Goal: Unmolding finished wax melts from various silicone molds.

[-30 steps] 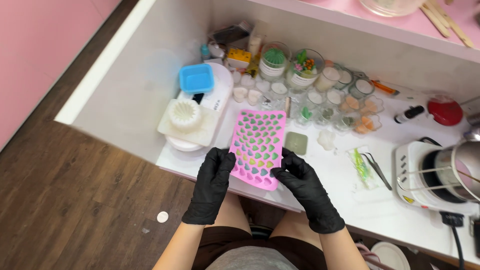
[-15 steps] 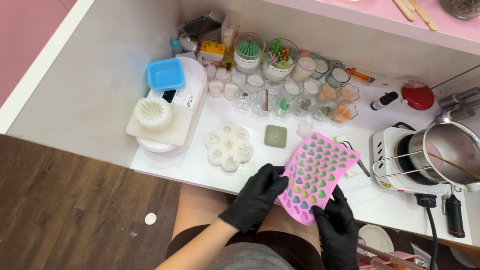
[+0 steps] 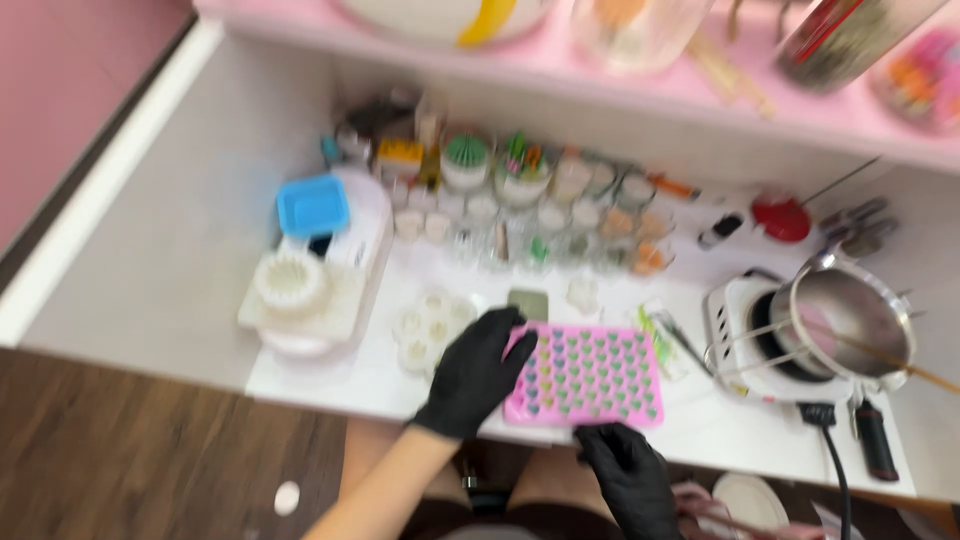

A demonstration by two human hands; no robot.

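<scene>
Pink heart mould (image 3: 588, 378) flat on white table (image 3: 180, 270), near front edge, cavities up with coloured fill. Whole frame motion-blurred — jar contents along the back unreadable, fill colours in the cavities only roughly pastel.

Left hand (image 3: 478, 372), black glove, spread open over mould's left edge, fingers on its upper-left corner; palm side hidden, real grip or mere resting contact: can't tell. Right hand (image 3: 628, 472), black glove, at mould's front edge just below centre, fingers curled, wrist cut off by frame bottom; touching or just short of the edge — can't tell.

White flower mould (image 3: 432, 326) just left of left hand, partly covered by it. Small green square (image 3: 528, 303) just behind mould. Hot plate (image 3: 765, 345) with metal pot (image 3: 850, 320) to the right, near but apart. Blue tray (image 3: 313, 205) on white appliance (image 3: 320, 280), well left.
</scene>
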